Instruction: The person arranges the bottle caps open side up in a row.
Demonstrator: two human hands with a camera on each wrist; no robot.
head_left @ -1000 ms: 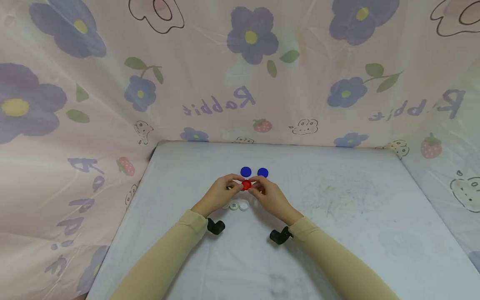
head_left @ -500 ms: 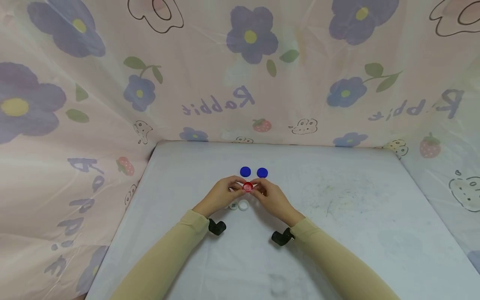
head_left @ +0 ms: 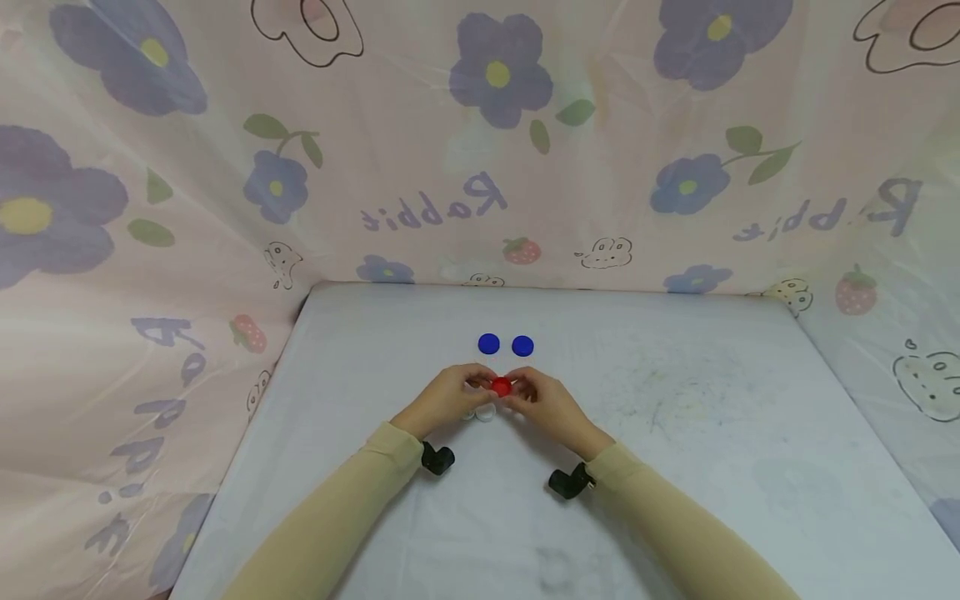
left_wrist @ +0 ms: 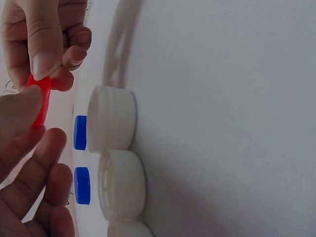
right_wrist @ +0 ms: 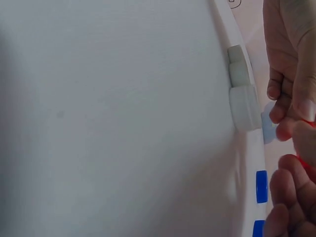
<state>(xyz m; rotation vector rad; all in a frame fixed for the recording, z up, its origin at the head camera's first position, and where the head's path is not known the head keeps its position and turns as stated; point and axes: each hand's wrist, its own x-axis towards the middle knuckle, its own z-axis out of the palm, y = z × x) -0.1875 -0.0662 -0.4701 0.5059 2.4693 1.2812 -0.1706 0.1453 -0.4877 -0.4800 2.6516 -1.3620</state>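
Observation:
Between my two hands is a small red bottle cap (head_left: 501,386), raised above the table. My left hand (head_left: 450,398) pinches its left side with thumb and fingers, while my right hand (head_left: 551,408) pinches the right side. The left wrist view shows the cap edge-on, with a thumb pressed to it from each hand. Below the hands stand white round caps (left_wrist: 118,118) in a touching row, partly hidden by the left hand in the head view. Two blue caps (head_left: 489,343) (head_left: 522,346) lie just beyond the fingertips.
A white table top (head_left: 675,500) with grey smudges carries everything. Floral cloth (head_left: 420,150) hangs around its back and sides. A black wrist camera (head_left: 572,482) juts inward from the right wrist, and another camera (head_left: 438,458) from the left.
Both hands have drawn the red cap toward the body and slightly right, away from the blue caps. The cap has been tilted about between the fingers. More of the white caps is now covered.

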